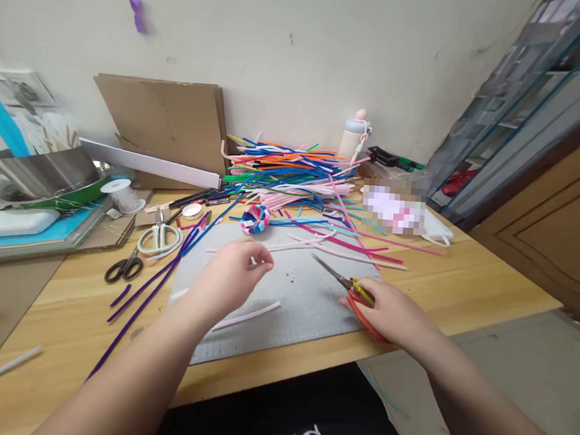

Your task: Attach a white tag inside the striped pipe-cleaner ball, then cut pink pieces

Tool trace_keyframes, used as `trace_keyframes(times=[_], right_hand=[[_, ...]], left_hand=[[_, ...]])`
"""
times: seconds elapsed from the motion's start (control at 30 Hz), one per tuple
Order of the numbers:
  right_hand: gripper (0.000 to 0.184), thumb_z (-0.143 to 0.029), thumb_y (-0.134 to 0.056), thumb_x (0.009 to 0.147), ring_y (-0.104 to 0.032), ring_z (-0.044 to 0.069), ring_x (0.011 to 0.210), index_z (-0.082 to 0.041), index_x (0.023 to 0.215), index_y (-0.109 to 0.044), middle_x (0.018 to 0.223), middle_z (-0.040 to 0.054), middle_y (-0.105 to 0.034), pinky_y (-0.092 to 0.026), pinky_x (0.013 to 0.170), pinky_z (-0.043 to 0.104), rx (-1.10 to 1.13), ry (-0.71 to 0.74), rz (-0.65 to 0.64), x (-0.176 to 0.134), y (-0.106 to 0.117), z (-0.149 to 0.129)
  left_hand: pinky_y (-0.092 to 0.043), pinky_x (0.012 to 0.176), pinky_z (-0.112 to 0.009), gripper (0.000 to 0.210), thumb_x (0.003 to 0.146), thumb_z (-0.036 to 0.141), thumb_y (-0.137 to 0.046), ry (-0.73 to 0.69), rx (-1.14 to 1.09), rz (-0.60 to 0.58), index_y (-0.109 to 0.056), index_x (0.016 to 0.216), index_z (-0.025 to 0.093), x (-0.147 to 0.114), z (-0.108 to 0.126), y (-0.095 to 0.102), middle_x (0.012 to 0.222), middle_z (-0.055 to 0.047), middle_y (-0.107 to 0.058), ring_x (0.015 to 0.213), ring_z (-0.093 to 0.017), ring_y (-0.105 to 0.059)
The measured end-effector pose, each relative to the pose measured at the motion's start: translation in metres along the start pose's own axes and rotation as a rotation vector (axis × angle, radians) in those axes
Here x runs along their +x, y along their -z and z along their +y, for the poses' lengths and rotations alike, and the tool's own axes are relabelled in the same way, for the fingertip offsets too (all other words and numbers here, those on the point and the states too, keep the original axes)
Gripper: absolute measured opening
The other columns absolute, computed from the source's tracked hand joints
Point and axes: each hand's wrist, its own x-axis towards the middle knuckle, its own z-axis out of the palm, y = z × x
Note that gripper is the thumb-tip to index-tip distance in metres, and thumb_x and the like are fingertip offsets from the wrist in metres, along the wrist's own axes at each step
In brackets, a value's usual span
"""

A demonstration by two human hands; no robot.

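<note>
Now my left hand pinches a short pale stem piece between closed fingertips above the grey mat, while my right hand rests on the mat's near right corner, closed through the red handles of the scissors, blades shut and pointing left. I judge this the trimming step; cutting would call for bringing blade and piece together. Another pale stem lies below. Open mat lies between my hands; the stem pile crowds the far edge.

Cardboard sheets, pink bottle, black-handled scissors on wooden table
</note>
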Motion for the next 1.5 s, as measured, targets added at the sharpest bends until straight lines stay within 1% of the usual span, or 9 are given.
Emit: trace_keyframes(times=[0.13, 0.23, 0.33, 0.53, 0.73, 1.0, 1.23, 1.37, 1.5], right_hand=[[0.022, -0.042, -0.055, 0.078, -0.059, 0.022, 0.077, -0.021, 0.079, -0.061, 0.087, 0.0068, -0.063, -0.041, 0.064, 0.028, -0.102, 0.102, -0.032, 0.005, -0.001, 0.005], [0.02, -0.034, -0.053, 0.08, -0.058, 0.023, 0.086, -0.02, 0.091, -0.062, 0.093, 0.008, -0.06, -0.043, 0.073, 0.03, -0.091, 0.171, -0.036, 0.009, -0.006, 0.006], [0.022, -0.032, -0.055, 0.08, -0.056, 0.024, 0.09, -0.019, 0.096, -0.062, 0.096, 0.0087, -0.059, -0.043, 0.077, 0.032, -0.09, 0.205, -0.052, 0.014, -0.008, 0.007], [0.024, -0.031, -0.054, 0.082, -0.055, 0.025, 0.095, -0.019, 0.102, -0.061, 0.101, 0.0101, -0.058, -0.043, 0.083, 0.036, -0.087, 0.24, -0.062, 0.026, -0.007, 0.001], [0.022, -0.027, -0.06, 0.079, -0.055, 0.025, 0.1, -0.023, 0.1, -0.061, 0.104, 0.0077, -0.059, -0.044, 0.084, 0.036, -0.077, 0.3, -0.16, 0.042, -0.001, -0.007], [0.027, -0.025, -0.059, 0.079, -0.058, 0.025, 0.096, -0.025, 0.106, -0.058, 0.106, 0.0058, -0.061, -0.046, 0.08, 0.037, -0.187, 0.392, -0.299, 0.068, 0.016, -0.034], [0.019, -0.019, -0.05, 0.085, -0.056, 0.025, 0.1, -0.019, 0.1, -0.063, 0.102, 0.0087, -0.063, -0.041, 0.087, 0.038, -0.224, 0.519, -0.067, 0.126, -0.011, -0.076], [0.01, -0.017, -0.055, 0.081, -0.059, 0.022, 0.086, -0.018, 0.082, -0.065, 0.087, 0.0066, -0.065, -0.042, 0.077, 0.033, -0.184, 0.498, -0.048, 0.145, -0.036, -0.073], [0.015, -0.019, -0.049, 0.085, -0.06, 0.02, 0.081, -0.019, 0.082, -0.063, 0.084, 0.0047, -0.066, -0.043, 0.073, 0.03, -0.111, 0.488, -0.019, 0.146, -0.037, -0.067]], left_hand=[[-0.045, 0.068, -0.03, 0.015, 0.077, 0.029, -0.056, 0.025, -0.019, -0.152, -0.068, 0.081, 0.02, -0.004, -0.03, -0.017, 0.08, -0.004, -0.065, 0.074, -0.018, -0.059], [-0.046, 0.079, -0.032, 0.027, 0.08, 0.029, -0.055, 0.017, -0.054, -0.064, -0.064, 0.103, 0.018, -0.004, -0.049, -0.027, 0.095, -0.006, -0.065, 0.088, -0.02, -0.06], [-0.045, 0.084, -0.035, 0.03, 0.082, 0.031, -0.053, 0.09, -0.001, 0.004, -0.062, 0.107, 0.018, -0.01, -0.062, -0.018, 0.1, -0.008, -0.064, 0.094, -0.022, -0.059], [-0.042, 0.088, -0.039, 0.047, 0.068, 0.042, -0.07, -0.038, 0.136, -0.211, -0.06, 0.109, 0.021, -0.033, -0.069, -0.013, 0.108, -0.008, -0.058, 0.102, -0.026, -0.053], [-0.042, 0.073, -0.032, 0.004, 0.078, 0.022, -0.058, -0.001, 0.151, -0.223, -0.061, 0.081, 0.022, -0.034, -0.074, -0.023, 0.086, -0.002, -0.062, 0.083, -0.021, -0.056], [-0.04, 0.069, -0.03, 0.012, 0.08, 0.018, -0.052, 0.144, 0.287, -0.104, -0.061, 0.073, 0.02, -0.025, -0.098, 0.005, 0.078, -0.004, -0.063, 0.077, -0.02, -0.056], [-0.04, 0.073, -0.03, 0.011, 0.084, 0.018, -0.051, 0.042, 0.263, -0.038, -0.06, 0.078, 0.02, -0.018, -0.099, -0.007, 0.082, -0.003, -0.062, 0.081, -0.019, -0.056], [-0.04, 0.074, -0.031, 0.01, 0.084, 0.018, -0.052, -0.008, 0.243, -0.023, -0.06, 0.079, 0.02, -0.018, -0.101, -0.01, 0.084, -0.003, -0.062, 0.082, -0.019, -0.056], [-0.041, 0.074, -0.032, 0.004, 0.081, 0.024, -0.058, -0.021, 0.236, -0.03, -0.06, 0.08, 0.02, -0.02, -0.101, -0.01, 0.086, -0.003, -0.063, 0.083, -0.02, -0.056]])
